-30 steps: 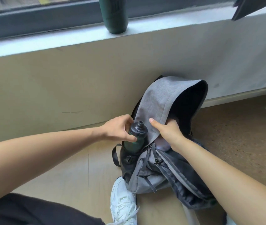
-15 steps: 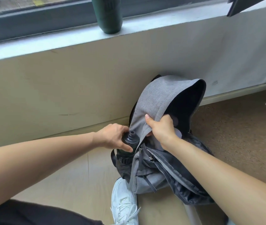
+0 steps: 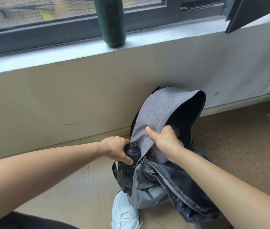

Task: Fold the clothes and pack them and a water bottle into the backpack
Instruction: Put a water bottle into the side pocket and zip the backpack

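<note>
A grey backpack (image 3: 149, 190) stands on the floor against the wall, its grey top flap (image 3: 160, 111) lifted. My right hand (image 3: 164, 139) grips the flap's lower edge, thumb on the outside. A dark water bottle (image 3: 131, 152) with a black cap sits low in the backpack's left side pocket. My left hand (image 3: 116, 147) holds the bottle near its cap. Pale folded cloth (image 3: 161, 157) shows inside the open bag, just below my right hand.
A dark green bottle (image 3: 112, 22) stands on the window sill (image 3: 48, 53) above. A white sneaker (image 3: 124, 212) is at the backpack's front. Pale floor lies to the left, brown speckled floor (image 3: 246, 146) to the right. A dark panel (image 3: 253, 12) hangs at the top right.
The bottle has sunk deeper into the side pocket under my left hand. My right hand has moved up and taken hold of the flap's edge.
</note>
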`<state>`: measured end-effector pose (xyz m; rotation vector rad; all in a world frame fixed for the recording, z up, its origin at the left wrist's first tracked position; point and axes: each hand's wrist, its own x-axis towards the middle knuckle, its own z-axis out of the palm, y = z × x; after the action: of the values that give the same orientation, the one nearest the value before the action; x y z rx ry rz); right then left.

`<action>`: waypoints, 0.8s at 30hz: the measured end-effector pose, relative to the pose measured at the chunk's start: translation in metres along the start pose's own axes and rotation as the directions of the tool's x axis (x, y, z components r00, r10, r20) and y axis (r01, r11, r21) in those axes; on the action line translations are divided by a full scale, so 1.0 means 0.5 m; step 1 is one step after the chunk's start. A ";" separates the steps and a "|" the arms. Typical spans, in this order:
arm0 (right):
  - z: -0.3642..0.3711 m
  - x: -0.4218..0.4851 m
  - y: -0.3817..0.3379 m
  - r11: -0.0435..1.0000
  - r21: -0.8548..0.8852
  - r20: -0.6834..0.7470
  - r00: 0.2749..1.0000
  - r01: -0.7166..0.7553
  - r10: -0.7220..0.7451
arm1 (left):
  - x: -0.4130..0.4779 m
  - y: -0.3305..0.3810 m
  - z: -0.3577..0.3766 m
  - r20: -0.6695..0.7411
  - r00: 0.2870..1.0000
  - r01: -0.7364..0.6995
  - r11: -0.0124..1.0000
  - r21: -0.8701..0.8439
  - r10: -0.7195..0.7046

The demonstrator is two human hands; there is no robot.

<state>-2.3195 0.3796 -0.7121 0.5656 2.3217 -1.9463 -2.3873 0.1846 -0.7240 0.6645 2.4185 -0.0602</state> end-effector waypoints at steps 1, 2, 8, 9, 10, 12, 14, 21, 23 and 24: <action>-0.010 -0.003 -0.006 0.998 -0.052 0.042 0.999 0.026 -0.023 | 0.000 0.001 -0.008 0.027 0.999 0.018 1.000 -0.013 -0.018; -0.021 -0.004 -0.012 0.994 -0.094 0.093 0.995 0.052 -0.044 | -0.001 0.004 -0.021 0.034 0.999 0.042 0.998 -0.051 -0.040; -0.158 0.005 -0.010 0.878 -0.446 0.240 0.968 0.174 -0.069 | -0.035 0.079 -0.147 -0.525 0.851 -0.198 0.930 -0.309 0.007; -0.191 0.010 0.000 0.847 -0.509 0.195 0.979 0.156 -0.063 | -0.040 0.101 -0.163 -0.603 0.796 -0.268 0.920 -0.287 0.044; -0.223 0.015 0.014 0.824 -0.556 0.138 0.990 0.113 -0.042 | -0.041 0.123 -0.175 -0.654 0.752 -0.313 0.917 -0.247 0.081; -0.284 0.017 0.049 0.779 -0.626 0.029 0.999 -0.012 0.039 | -0.035 0.169 -0.191 -0.710 0.686 -0.340 0.933 -0.115 0.162; -0.329 0.004 0.083 0.691 -0.706 -0.014 0.980 -0.151 0.200 | -0.018 0.210 -0.201 -0.731 0.643 -0.296 0.954 0.038 0.228; -0.362 -0.072 0.192 0.625 -0.605 0.014 0.778 -0.493 0.628 | 0.061 0.287 -0.263 -0.605 0.780 0.020 0.959 0.281 0.161; -0.353 -0.076 0.188 0.714 -0.500 0.053 0.805 -0.491 0.591 | 0.063 0.280 -0.279 -0.598 0.795 0.050 0.971 0.235 0.104; -0.346 -0.076 0.175 0.764 -0.422 0.083 0.819 -0.488 0.568 | 0.058 0.274 -0.289 -0.619 0.784 0.054 0.987 0.152 0.053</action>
<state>-2.2246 0.5487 -0.7489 0.8230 2.0263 -1.1914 -2.4226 0.3457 -0.6089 0.8618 3.0807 -0.0416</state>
